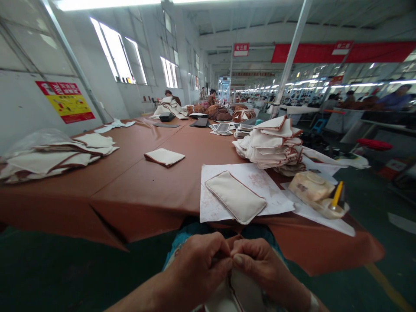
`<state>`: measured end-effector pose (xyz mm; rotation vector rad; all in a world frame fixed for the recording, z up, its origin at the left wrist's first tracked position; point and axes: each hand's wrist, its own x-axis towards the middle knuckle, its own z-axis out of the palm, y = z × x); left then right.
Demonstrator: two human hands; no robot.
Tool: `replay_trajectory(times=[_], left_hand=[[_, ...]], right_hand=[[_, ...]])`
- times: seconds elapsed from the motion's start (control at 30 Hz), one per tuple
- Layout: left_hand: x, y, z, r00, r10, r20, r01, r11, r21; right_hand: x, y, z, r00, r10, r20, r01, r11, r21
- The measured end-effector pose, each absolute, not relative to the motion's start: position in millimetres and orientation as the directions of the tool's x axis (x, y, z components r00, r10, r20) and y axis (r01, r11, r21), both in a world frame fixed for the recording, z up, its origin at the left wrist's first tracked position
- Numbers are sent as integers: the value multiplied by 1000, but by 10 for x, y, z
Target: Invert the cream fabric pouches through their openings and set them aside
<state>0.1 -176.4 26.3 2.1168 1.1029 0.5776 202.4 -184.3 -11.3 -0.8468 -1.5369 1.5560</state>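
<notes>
My left hand (198, 264) and my right hand (260, 264) meet at the bottom of the head view, below the table's near edge. Both pinch the top edge of a cream fabric piece with brown piping (240, 292) that hangs into my lap; most of it is hidden by my hands. Just beyond, a finished cream pouch with brown trim (235, 196) lies on a white paper sheet (256, 180) on the brown table (136, 182).
A tall stack of cream pieces (271, 143) stands at right, flatter piles (55, 156) at left, one folded piece (164, 157) mid-table. A clear tub with a yellow-handled tool (334, 201) sits near the right corner. Other workers sit at the far end.
</notes>
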Motion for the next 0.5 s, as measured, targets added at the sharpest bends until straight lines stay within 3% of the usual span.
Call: replay_trajectory(times=[0.27, 0.5], left_hand=[[-42, -1770, 381, 587, 780, 217, 447, -535, 717], [-36, -1772, 332, 559, 800, 219, 567, -561, 603]], right_hand=[[2016, -1867, -127, -427, 904, 34, -38, 20, -999], [1976, -1878, -119, -399, 917, 26, -23, 19, -1000]])
